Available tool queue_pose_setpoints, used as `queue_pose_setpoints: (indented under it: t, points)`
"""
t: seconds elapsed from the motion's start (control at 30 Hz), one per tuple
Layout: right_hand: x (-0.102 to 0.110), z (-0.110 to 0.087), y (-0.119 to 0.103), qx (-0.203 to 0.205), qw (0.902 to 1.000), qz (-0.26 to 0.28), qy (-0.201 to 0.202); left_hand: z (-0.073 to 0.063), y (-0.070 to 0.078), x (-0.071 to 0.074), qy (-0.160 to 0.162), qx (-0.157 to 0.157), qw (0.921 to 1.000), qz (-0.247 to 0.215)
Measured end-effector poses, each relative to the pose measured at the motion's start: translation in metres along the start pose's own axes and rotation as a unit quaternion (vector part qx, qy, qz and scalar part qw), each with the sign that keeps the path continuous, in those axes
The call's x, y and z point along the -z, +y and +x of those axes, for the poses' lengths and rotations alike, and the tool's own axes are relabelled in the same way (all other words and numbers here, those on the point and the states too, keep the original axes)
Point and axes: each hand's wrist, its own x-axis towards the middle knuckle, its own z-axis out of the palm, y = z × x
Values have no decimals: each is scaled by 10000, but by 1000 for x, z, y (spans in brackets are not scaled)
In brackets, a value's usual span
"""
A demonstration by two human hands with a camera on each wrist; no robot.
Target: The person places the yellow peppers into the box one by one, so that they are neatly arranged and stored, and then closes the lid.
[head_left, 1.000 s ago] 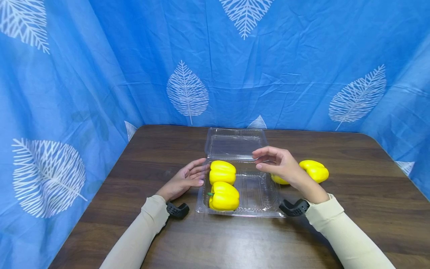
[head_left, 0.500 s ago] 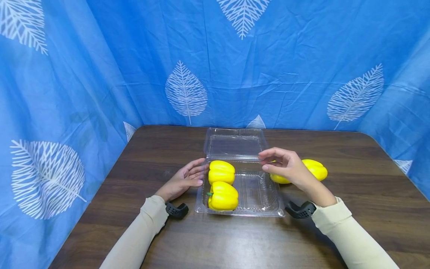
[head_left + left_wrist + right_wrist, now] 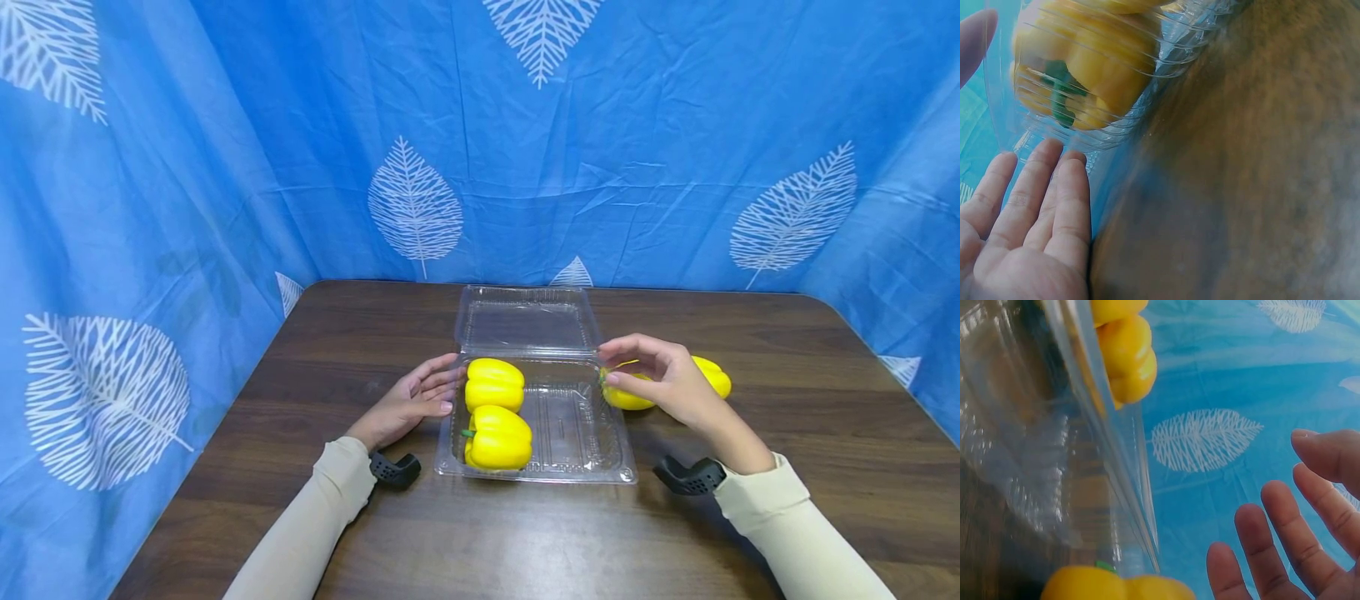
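Two loosely spread hands (image 3: 408, 400) (image 3: 671, 385), one clear container (image 3: 567, 427), two peppers (image 3: 498, 438) (image 3: 495, 383) inside, two peppers (image 3: 627, 397) (image 3: 714, 377) beside

We have dark brown wood-grain table (image 3: 360, 333), far corners rounded. On it we log clear rectangular plastic container (image 3: 573, 429), lid (image 3: 528, 325) folded back toward far edge. Right of container we mark yellow lobed bell pepper (image 3: 626, 401), just beside it; farther right, second yellow bell pepper (image 3: 714, 377). Both partly hidden.

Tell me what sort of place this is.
Probably a makeshift indoor booth for tabletop demonstrations: a blue leaf-print curtain hangs behind and along both sides of a wood-grain table, where an open clear plastic container holds two yellow peppers.
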Motion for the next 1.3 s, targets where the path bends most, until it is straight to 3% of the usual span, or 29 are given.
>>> queue_pose_setpoints:
  t: [0.37, 0.9, 1.3]
  points:
    - [18, -8, -1, 68, 9983, -552, 167, 0, 2, -2, 26, 43, 10000, -19]
    - [52, -18, -3, -115, 9852, -1663, 404, 1, 3, -3, 98, 111, 9999, 0]
    - [69, -21, 11, -196, 9849, -1709, 213, 2, 1, -1, 90, 98, 9999, 63]
